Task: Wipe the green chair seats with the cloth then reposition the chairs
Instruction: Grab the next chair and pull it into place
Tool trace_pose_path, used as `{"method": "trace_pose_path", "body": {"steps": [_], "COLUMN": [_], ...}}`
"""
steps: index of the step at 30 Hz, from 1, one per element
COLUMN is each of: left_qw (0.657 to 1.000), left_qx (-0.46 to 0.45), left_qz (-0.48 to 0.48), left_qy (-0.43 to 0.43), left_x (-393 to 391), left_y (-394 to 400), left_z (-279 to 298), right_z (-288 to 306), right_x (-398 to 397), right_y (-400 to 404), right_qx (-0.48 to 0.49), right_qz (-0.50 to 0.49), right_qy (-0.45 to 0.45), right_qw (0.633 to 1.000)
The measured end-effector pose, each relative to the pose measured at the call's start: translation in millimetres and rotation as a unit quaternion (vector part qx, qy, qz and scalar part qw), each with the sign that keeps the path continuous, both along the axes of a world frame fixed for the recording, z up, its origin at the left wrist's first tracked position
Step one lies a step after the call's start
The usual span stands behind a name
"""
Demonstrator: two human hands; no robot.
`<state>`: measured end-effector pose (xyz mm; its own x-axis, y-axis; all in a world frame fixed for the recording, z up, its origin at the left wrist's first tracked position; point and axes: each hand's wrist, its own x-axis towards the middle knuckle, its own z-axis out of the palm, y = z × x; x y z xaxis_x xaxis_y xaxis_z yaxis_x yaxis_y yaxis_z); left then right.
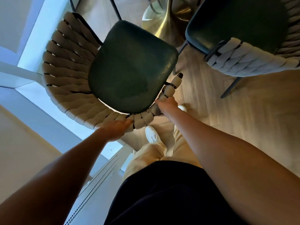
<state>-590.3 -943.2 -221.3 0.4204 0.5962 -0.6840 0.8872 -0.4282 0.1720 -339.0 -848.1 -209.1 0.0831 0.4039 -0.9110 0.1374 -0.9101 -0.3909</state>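
Head view: the left hand (116,129) and the right hand (167,103) both curl their fingers over the woven backrest (146,117) of the near chair, whose green seat (129,67) extends away toward the brass table base (164,28). The second chair (240,23) stands right on the wooden floor (243,111). No cloth is visible.

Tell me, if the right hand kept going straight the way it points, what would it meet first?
The right hand grips the woven chair back; straight on, it would probably meet the green seat first, though depth is unclear.
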Motion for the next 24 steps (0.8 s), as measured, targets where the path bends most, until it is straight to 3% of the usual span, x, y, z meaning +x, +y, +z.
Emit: {"method": "trace_pose_path", "body": {"steps": [20,24], "left_qw": [0.995,0.997], "left_qx": [-0.031,0.011], "left_qz": [0.061,0.052], "left_qy": [-0.068,-0.058], "left_x": [-6,-6], "left_y": [74,67], "left_z": [-9,-9], "right_z": [-4,-4], "right_x": [4,5], "right_y": [69,66], "right_qx": [0.022,0.009], "right_qz": [0.003,0.009], "right_qy": [-0.010,-0.015], "right_qw": [1.000,1.000]}}
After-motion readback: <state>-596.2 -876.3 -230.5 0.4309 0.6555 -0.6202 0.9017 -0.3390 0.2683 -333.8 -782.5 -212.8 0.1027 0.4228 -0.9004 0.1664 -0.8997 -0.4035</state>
